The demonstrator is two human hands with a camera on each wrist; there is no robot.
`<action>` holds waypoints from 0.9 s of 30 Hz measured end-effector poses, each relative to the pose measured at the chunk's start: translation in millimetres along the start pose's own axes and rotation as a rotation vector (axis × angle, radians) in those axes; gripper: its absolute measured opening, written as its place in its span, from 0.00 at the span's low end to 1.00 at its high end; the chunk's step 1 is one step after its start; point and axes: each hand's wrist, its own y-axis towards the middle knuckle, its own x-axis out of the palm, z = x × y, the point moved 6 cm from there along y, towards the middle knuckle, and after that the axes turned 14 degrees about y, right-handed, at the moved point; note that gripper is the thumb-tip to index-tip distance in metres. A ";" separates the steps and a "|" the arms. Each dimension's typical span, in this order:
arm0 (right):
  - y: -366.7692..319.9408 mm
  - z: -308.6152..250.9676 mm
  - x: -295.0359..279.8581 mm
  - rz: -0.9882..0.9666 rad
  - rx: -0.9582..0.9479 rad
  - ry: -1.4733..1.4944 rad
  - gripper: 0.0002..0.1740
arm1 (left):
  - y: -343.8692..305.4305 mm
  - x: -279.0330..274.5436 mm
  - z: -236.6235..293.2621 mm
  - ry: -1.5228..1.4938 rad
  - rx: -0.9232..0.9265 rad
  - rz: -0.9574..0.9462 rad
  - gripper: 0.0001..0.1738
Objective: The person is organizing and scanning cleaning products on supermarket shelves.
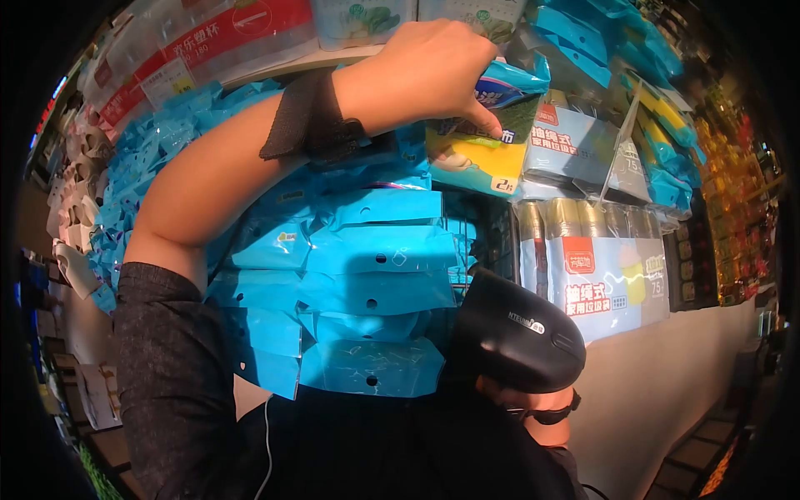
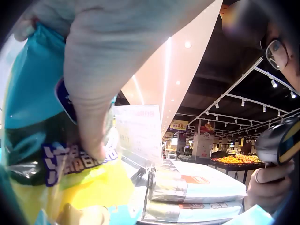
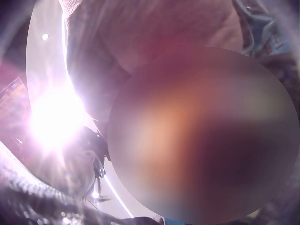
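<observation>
Cloth packet [image 1: 471,162] in blue, green and yellow, held by its upper end in your left hand [image 1: 425,71] among the packaged goods of a shop display. Your left thumb presses flat across the printed front, the fingers curl behind the blue top, and the grip is closed on the wrapper. The packet sits at the far end of rows of blue packets [image 1: 375,279], just beside the clear-wrapped drawstring bags [image 1: 617,279], which stand to its right in two groups; whether its lower edge touches anything, you cannot tell from these views. Nearer your body, your right hand [image 2: 267,187] is closed around the handle of a black scanner [image 1: 521,333], a ring on one finger, the grip partly hidden beneath the device in the head view. A black strap [image 1: 308,121] circles your left wrist below the bare hand, and a dark sleeve [image 1: 171,333] covers your upper arm. Beyond the packet lie red-and-clear packs of cups [image 1: 204,42], and a white price card [image 2: 138,133] stands behind it in the left wrist view, with a fruit display [image 2: 239,159] farther off under ceiling spotlights. The right wrist view is mostly blur and glare.
</observation>
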 end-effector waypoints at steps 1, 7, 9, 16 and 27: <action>-0.7 -1.7 0.8 -0.023 -0.040 -0.149 0.38 | 1.6 2.3 -1.7 0.049 -0.038 -0.052 0.35; -1.1 1.7 -1.6 0.111 0.069 -0.186 0.31 | 1.3 19.6 -1.3 0.176 -0.053 0.009 0.28; -0.9 5.3 -1.0 0.103 0.079 -0.190 0.31 | -0.8 15.1 2.3 0.195 -0.044 0.067 0.29; -0.3 -8.7 5.3 -0.029 -0.101 -0.608 0.34 | -8.6 0.4 27.3 0.295 0.045 0.117 0.17; -18.9 14.3 -0.1 -0.027 0.008 -0.432 0.38 | -29.3 37.4 61.2 0.003 0.281 -0.248 0.18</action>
